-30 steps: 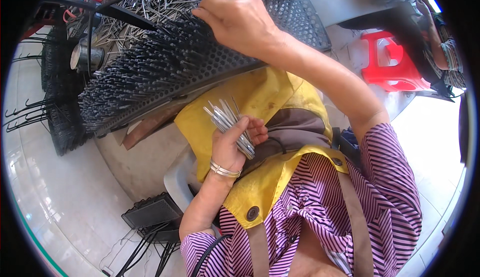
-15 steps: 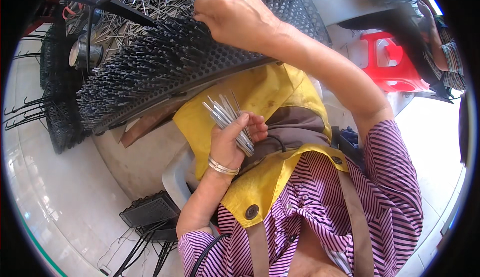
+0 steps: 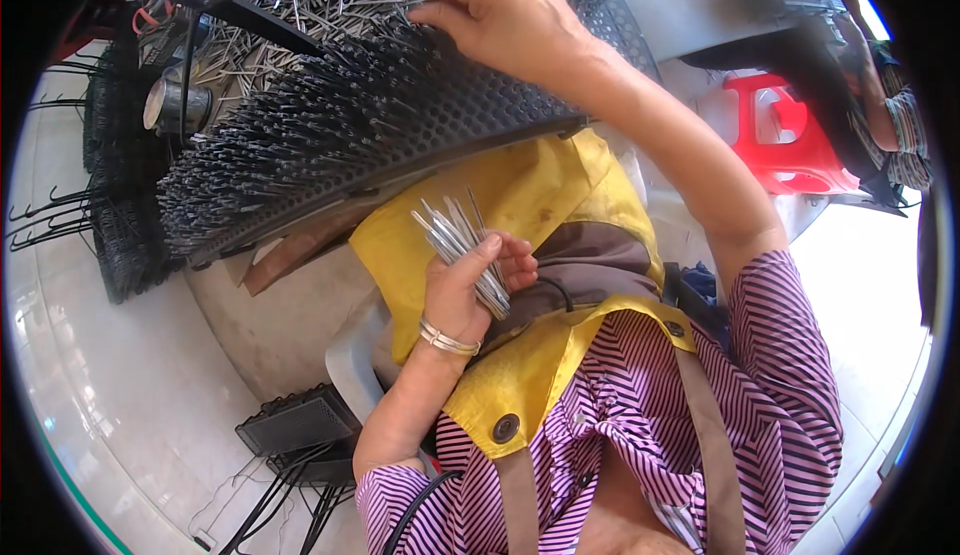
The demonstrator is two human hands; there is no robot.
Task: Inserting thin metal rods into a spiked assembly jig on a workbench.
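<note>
Centre of frame: left hand (image 3: pixel 462 293) closed around a bundle of metal rods (image 3: pixel 450 238), tips upward. Upper centre: right hand (image 3: pixel 518 20) over the perforated rack (image 3: pixel 492 103), fingers curled; I cannot tell whether they pinch anything. Dark rods (image 3: pixel 310 127) crowd the rack, upper left.

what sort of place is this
Probably a workshop: thin dark pieces stand packed in a perforated black rack, loose metallic strips lie heaped beyond it, and the left hand holds a bundle of rods.
</note>
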